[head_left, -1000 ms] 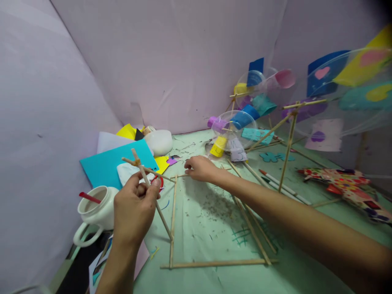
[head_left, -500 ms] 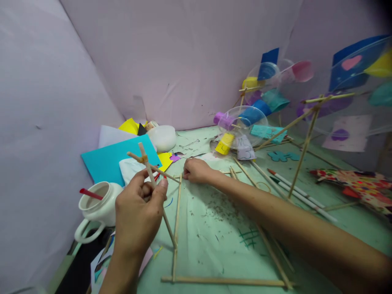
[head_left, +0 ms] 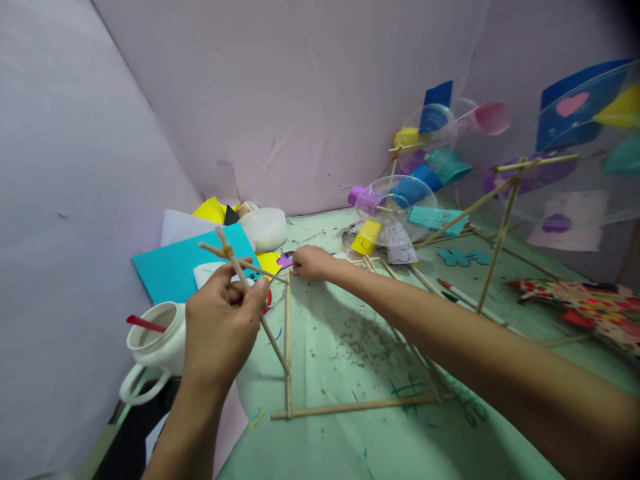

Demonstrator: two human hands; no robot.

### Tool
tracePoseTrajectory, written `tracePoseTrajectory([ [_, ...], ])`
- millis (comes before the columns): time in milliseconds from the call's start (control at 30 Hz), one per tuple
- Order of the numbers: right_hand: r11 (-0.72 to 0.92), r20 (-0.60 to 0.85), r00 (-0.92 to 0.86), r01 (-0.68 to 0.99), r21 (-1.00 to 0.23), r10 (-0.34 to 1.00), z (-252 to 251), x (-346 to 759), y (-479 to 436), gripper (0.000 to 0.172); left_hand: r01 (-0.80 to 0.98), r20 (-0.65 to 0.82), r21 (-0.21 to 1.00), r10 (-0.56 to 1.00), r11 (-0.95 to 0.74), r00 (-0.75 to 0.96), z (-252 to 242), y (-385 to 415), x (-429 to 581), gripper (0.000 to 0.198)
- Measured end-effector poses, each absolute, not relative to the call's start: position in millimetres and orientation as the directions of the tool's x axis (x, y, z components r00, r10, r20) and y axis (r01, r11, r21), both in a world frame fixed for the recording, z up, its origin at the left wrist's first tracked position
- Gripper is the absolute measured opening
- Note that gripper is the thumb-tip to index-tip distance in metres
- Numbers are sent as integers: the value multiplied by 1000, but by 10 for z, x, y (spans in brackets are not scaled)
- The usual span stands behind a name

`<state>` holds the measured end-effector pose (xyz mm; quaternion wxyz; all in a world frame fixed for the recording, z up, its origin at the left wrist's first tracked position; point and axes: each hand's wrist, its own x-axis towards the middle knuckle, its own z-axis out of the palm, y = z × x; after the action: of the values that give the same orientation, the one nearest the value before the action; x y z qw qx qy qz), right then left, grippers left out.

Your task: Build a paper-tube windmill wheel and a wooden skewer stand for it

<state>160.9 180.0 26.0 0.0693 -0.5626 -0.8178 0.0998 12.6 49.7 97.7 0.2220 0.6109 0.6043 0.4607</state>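
Note:
Thin wooden sticks form a frame: a long rectangle at the base, with crossed sticks rising from its left side. Yellowish binding wraps the crossing at the top. My left hand is closed round one of the slanting sticks, just below that crossing. At the frame's far left corner, my right hand has its fingers curled together. Whatever sits between those fingertips is hidden from view. My right forearm lies across the frame and covers part of its right side.
To the left stands a white mug with a red stick in it. Behind are a turquoise sheet and a white rounded object. Stick stands with paper-and-plastic wheels, pencils and a patterned cloth occupy the right.
The frame's near stick has moved farther from me. Both hands have shifted slightly left and away, the left still on its stick, the right still at the far corner.

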Motion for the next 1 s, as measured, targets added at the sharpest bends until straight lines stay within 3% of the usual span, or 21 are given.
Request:
tracePoseTrajectory([
  [167,390,26,-396,887,-248,918,278,1553,2023,25,642,335,744,935,-185,-118,1048,760,176,36],
  [333,395,37,-401,879,-267,915,204,1543,2049,22,690,286,711,952,-134,-109,937,864,188,40],
  [567,435,159,-405,840,-323,900,198,1704,1806,28,635,216,768,967,-85,-132,735,754,84,50],
  [800,540,275,-465,727,-424,842,203,1502,1562,37,661,149,748,985,-53,-89,558,596,-13,29],
  [1000,545,342,-426,701,-460,837,163,1407,1585,23,691,147,718,989,-84,-33,455,574,-55,18],
])
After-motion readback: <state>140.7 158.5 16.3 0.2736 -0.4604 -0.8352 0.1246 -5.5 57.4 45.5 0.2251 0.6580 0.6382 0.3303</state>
